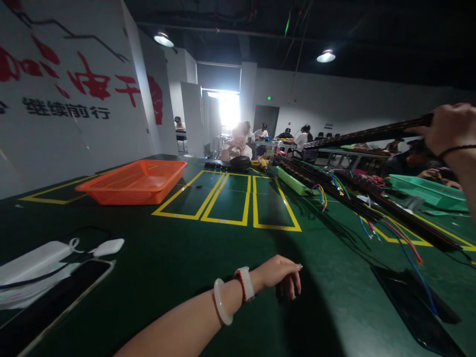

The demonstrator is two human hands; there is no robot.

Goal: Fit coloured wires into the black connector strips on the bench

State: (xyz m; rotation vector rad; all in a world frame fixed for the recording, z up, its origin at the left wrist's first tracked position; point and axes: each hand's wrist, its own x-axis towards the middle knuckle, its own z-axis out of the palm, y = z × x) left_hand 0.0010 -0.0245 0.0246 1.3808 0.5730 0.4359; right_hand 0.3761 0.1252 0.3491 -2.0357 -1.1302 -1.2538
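My right hand [449,130], raised at the right edge, is wrapped round the end of a long dark strip [372,131]. The strip slants down toward the table's far side. Over the green tabletop [238,248], my left hand [279,272] hangs with loosely bent fingers and nothing visible in them. A white bangle [222,302] and a pale band [244,283] circle the left wrist. Below the raised strip lie similar dark strips [334,191] with coloured wires [323,196] at their ends. Part of that pile rests by a light green tray [292,182].
An orange basket [134,186] stands at the left, near yellow tape outlines [226,220]. A phone [63,297] and white cased items [40,255] lie front left. A dark flat device [416,307] is front right, a green basket [427,191] beyond. People sit across the room.
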